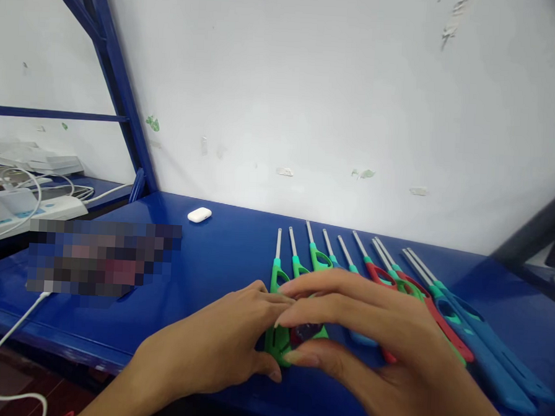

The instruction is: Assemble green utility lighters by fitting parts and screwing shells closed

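Note:
Long-nosed lighters lie side by side on the blue table, metal tips toward the wall: green ones at the left, red ones [443, 317] and blue ones [488, 362] to the right. My left hand [224, 329] is closed around the lower body of the leftmost green lighter [276, 282]. Over the neighbouring green lighters, my right hand [368, 337] curves with thumb and fingers apart. A dark reddish item [302, 333] shows between its thumb and fingers; whether they touch it I cannot make out.
A white earphone case [199, 215] sits on the blue table [210, 254] near the wall. A pixelated patch [102, 261] with a white cable covers the left part. Farther left is a white power strip [63, 210]. A blue metal frame [113, 56] rises behind.

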Tool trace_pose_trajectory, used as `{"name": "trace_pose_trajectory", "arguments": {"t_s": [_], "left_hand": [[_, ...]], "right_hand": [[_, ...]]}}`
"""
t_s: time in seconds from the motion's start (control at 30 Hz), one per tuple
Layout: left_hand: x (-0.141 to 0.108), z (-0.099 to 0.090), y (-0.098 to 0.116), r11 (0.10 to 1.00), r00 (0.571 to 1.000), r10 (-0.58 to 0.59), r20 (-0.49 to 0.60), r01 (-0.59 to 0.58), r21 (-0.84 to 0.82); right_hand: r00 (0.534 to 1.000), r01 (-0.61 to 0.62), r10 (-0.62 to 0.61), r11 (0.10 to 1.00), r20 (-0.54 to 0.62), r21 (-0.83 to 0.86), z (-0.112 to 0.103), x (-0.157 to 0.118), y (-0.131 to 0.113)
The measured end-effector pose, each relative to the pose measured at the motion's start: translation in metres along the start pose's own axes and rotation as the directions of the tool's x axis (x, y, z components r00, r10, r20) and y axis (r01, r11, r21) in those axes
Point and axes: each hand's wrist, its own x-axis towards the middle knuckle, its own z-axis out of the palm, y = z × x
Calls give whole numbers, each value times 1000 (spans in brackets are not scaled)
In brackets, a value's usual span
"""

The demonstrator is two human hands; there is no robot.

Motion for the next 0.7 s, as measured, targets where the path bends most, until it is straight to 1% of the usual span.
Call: {"name": "trace_pose_trajectory", "arguments": {"t_s": [0.1, 0.17, 0.27, 0.37, 0.43, 0.57, 0.7], "left_hand": [[0, 2, -2, 1000, 1000, -13, -6, 13, 13], [-1, 4, -4, 999, 999, -39, -17, 39, 26], [-1, 6, -5, 997, 998, -66, -22, 67, 30], [-1, 6, -5, 997, 997, -70, -24, 71, 18], [-1, 5, -3, 998, 998, -62, -24, 62, 11], [-1, 4, -2, 999, 999, -43, -17, 44, 16], [-1, 6, -4, 998, 998, -54, -30, 55, 26]], "right_hand": [[999, -31, 29, 994, -19, -102, -2, -2, 3], [1000, -23, 23, 993, 2, -118, -3, -4, 5], [999, 9, -7, 998, 34, -61, -2, -6, 6], [999, -3, 3, 1000, 50, -7, -1, -4, 4], [999, -26, 27, 1000, 47, -13, -1, -2, 2], [999, -28, 29, 999, 38, -41, -4, -2, 3], [998, -40, 40, 999, 40, -15, -3, -3, 4]]}}
